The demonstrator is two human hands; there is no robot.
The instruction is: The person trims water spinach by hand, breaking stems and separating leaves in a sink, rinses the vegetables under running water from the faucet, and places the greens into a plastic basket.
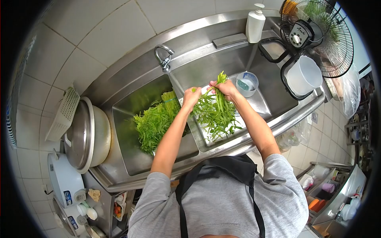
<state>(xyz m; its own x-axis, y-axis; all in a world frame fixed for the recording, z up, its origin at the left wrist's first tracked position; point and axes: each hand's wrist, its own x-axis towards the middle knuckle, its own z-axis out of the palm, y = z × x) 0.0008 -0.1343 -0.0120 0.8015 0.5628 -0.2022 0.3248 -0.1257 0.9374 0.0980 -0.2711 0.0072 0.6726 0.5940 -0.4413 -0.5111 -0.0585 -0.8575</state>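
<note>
Over the right basin of a steel double sink, my right hand [226, 89] grips a bunch of leafy greens [216, 115] near its cut stems, the leaves hanging down. Close to its left, my left hand [192, 97] is closed, with a bit of green showing at its fingers. Below the hands, a white surface [212, 137] shows under the leaves. A larger pile of greens [154, 125] lies in the left basin, its stems tied with a bluish band. Right of my right hand, a clear round container [247, 84] with something greenish inside stands in the right basin.
A faucet [163, 57] rises behind the divider. Along the back right stand a white pump bottle [255, 24] and a fan [313, 35]. A white bucket [304, 77] sits at the right end. At the left are a large lidded pot [89, 135] and a plastic basket [63, 113].
</note>
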